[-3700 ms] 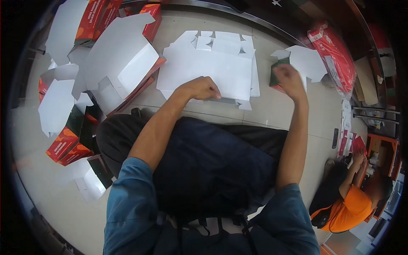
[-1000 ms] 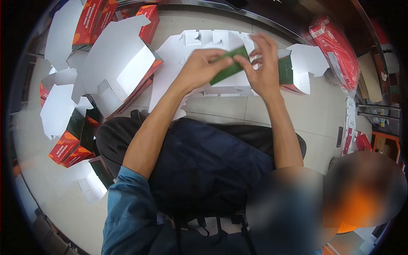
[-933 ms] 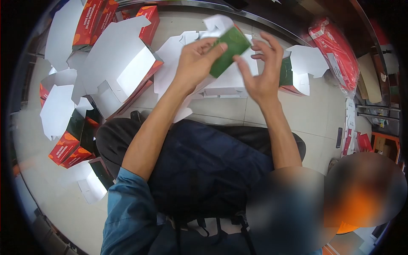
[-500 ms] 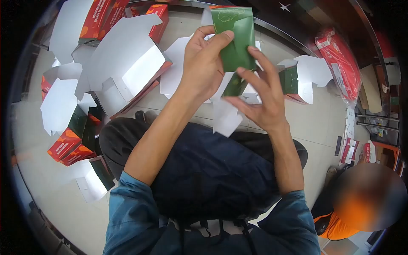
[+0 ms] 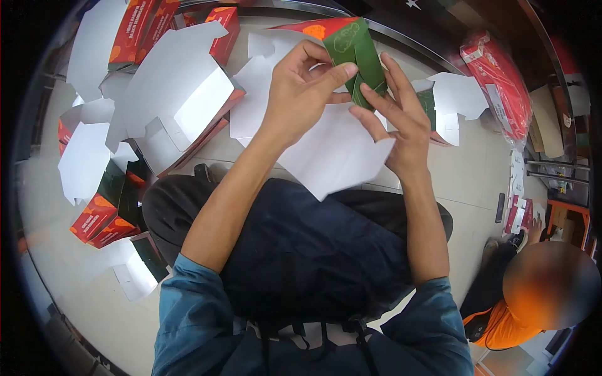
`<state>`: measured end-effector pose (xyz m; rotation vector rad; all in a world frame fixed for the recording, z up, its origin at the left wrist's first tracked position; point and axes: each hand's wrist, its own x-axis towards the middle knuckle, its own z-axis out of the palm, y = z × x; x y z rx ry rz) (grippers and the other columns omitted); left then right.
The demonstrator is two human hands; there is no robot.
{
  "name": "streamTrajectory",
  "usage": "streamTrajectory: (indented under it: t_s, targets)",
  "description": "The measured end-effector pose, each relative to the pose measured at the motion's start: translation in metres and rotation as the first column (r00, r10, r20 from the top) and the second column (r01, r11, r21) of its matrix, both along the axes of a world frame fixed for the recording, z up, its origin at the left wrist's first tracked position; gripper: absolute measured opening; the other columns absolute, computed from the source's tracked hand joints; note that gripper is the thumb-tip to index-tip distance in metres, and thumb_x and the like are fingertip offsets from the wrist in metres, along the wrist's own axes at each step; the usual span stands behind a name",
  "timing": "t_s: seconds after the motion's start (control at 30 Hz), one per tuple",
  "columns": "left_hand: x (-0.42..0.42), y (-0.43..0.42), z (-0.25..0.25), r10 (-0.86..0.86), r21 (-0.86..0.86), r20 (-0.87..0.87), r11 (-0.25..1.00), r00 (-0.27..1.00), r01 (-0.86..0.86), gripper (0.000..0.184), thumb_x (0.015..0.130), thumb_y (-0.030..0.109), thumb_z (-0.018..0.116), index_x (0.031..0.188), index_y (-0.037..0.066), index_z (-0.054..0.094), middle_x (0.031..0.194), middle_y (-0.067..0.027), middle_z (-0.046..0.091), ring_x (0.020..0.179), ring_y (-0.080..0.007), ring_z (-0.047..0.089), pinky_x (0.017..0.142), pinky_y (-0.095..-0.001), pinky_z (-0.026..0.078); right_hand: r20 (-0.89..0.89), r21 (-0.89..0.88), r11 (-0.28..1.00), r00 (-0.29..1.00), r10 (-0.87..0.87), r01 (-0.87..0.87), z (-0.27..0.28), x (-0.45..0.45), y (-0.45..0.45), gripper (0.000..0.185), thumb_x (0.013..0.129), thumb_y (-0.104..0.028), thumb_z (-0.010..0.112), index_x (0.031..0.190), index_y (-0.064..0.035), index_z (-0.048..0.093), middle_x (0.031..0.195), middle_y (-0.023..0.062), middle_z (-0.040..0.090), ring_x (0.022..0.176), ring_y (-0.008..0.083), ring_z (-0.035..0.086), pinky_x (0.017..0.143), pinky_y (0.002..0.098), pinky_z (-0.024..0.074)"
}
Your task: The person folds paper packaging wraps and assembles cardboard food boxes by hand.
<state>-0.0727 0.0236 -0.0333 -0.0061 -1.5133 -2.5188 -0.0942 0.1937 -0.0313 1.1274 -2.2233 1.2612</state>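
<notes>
In front of me is a partly folded cardboard box [image 5: 370,59], its green end panel facing up. A red side with an orange patch shows at the top, and a large white flap [image 5: 335,153] hangs toward my lap. My left hand [image 5: 298,94] grips the panel's left edge, thumb pressed on the green face and fingers behind, partly hidden. On the opposite edge, my right hand [image 5: 411,128] has its fingers bent around the panel's lower right corner, where green flaps overlap.
Several red, green and white boxes with raised lids [image 5: 182,81] stand on the tiled floor [image 5: 464,182] to my left. Another open box [image 5: 448,109] sits at right, near a plastic-wrapped red pack [image 5: 498,88]. A person in orange [image 5: 511,323] sits at lower right.
The box has turned, so its red side and broad white flap now show. The green panel is tilted, and both hands have shifted toward its lower end.
</notes>
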Motion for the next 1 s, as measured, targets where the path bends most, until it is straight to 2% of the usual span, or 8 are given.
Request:
streamTrajectory:
  t_s: [0.33, 0.57, 0.67, 0.8, 0.83, 0.93, 0.97, 1.0]
  targets:
    - [0.001, 0.011, -0.011, -0.045, -0.087, -0.003, 0.995, 0.999, 0.045, 0.032, 0.088, 0.010, 0.071, 0.114, -0.002, 0.056, 0.101, -0.0094, 0.065, 0.094, -0.0143, 0.063, 0.079, -0.0299, 0.055, -0.018, -0.092, 0.979, 0.983, -0.183, 0.181, -0.015, -0.013, 0.003, 0.024, 0.069, -0.012, 0.086, 0.084, -0.0020, 0.071, 0.124, 0.0158, 0.056, 0.111, 0.0289, 0.059, 0.093, 0.0400, 0.0495]
    - [-0.004, 0.001, -0.012, 0.133, -0.248, -0.109, 0.956, 0.985, -0.156, 0.024, 0.091, 0.018, 0.066, 0.106, 0.001, 0.055, 0.103, -0.0080, 0.066, 0.090, -0.0141, 0.064, 0.075, -0.0303, 0.053, 0.253, 0.001, 0.997, 0.965, 0.071, -0.074, -0.019, -0.018, 0.017, 0.082, 0.068, -0.030, 0.088, 0.133, -0.0074, 0.044, 0.129, 0.0143, 0.051, 0.121, 0.0281, 0.050, 0.105, 0.0387, 0.0386]
    - [0.013, 0.024, -0.024, -0.074, -0.780, -0.134, 0.623, 0.988, -0.059, 0.018, 0.088, 0.016, 0.067, 0.104, 0.007, 0.063, 0.101, -0.0062, 0.067, 0.087, -0.0238, 0.066, 0.075, -0.0339, 0.052, 0.445, -0.448, 0.894, 0.865, 0.233, -0.011, 0.003, -0.023, 0.020, 0.089, 0.072, -0.036, 0.084, 0.141, -0.0058, 0.037, 0.136, 0.0159, 0.048, 0.125, 0.0285, 0.048, 0.109, 0.0422, 0.0342]
    - [0.036, 0.059, -0.039, -0.518, -0.997, -0.043, 0.083, 0.854, 0.001, 0.025, 0.085, 0.025, 0.069, 0.105, 0.010, 0.065, 0.107, -0.0101, 0.065, 0.095, -0.0307, 0.063, 0.084, -0.0400, 0.050, 0.236, -0.088, 0.995, 0.971, -0.020, 0.042, 0.023, -0.026, 0.031, 0.088, 0.078, -0.025, 0.078, 0.149, -0.0066, 0.029, 0.142, 0.0180, 0.045, 0.132, 0.0289, 0.042, 0.110, 0.0419, 0.0316]
    - [0.039, 0.063, -0.041, -0.588, -0.997, 0.069, -0.070, 0.806, 0.034, 0.029, 0.085, 0.027, 0.069, 0.107, 0.010, 0.065, 0.110, -0.0113, 0.064, 0.098, -0.0314, 0.062, 0.086, -0.0411, 0.050, 0.158, -0.042, 0.991, 0.980, -0.118, 0.126, 0.026, -0.018, 0.027, 0.062, 0.083, -0.010, 0.066, 0.141, -0.0050, 0.044, 0.138, 0.0171, 0.051, 0.128, 0.0252, 0.047, 0.108, 0.0366, 0.0347]
    - [0.034, 0.056, -0.063, -0.511, -0.915, -0.247, 0.402, 0.823, -0.025, 0.029, 0.084, 0.026, 0.065, 0.108, 0.010, 0.061, 0.109, -0.0108, 0.063, 0.102, -0.0294, 0.061, 0.089, -0.0411, 0.048, 0.531, 0.003, 0.994, 0.843, -0.091, 0.106, 0.018, -0.021, 0.043, 0.041, 0.084, 0.001, 0.055, 0.126, -0.0018, 0.060, 0.128, 0.0137, 0.060, 0.120, 0.0215, 0.054, 0.104, 0.0313, 0.0386]
    - [0.027, 0.054, -0.072, -0.414, -0.512, -0.110, 0.803, 0.904, 0.306, 0.034, 0.086, 0.027, 0.066, 0.113, 0.008, 0.059, 0.112, -0.0114, 0.062, 0.107, -0.0288, 0.060, 0.093, -0.0413, 0.047, 0.490, 0.032, 0.999, 0.872, -0.011, -0.005, 0.018, -0.020, 0.045, 0.039, 0.084, 0.006, 0.048, 0.117, -0.0013, 0.066, 0.121, 0.0104, 0.066, 0.116, 0.0198, 0.058, 0.101, 0.0299, 0.0413]
    - [0.016, 0.050, -0.077, -0.408, 0.128, 0.080, 0.909, 0.910, 0.396, 0.039, 0.087, 0.028, 0.066, 0.118, 0.006, 0.056, 0.116, -0.0120, 0.061, 0.111, -0.0282, 0.059, 0.096, -0.0415, 0.045, 0.476, 0.042, 0.995, 0.877, 0.060, -0.091, 0.019, -0.018, 0.046, 0.041, 0.084, 0.006, 0.048, 0.119, -0.0018, 0.066, 0.123, 0.0104, 0.065, 0.117, 0.0203, 0.057, 0.102, 0.0304, 0.0414]
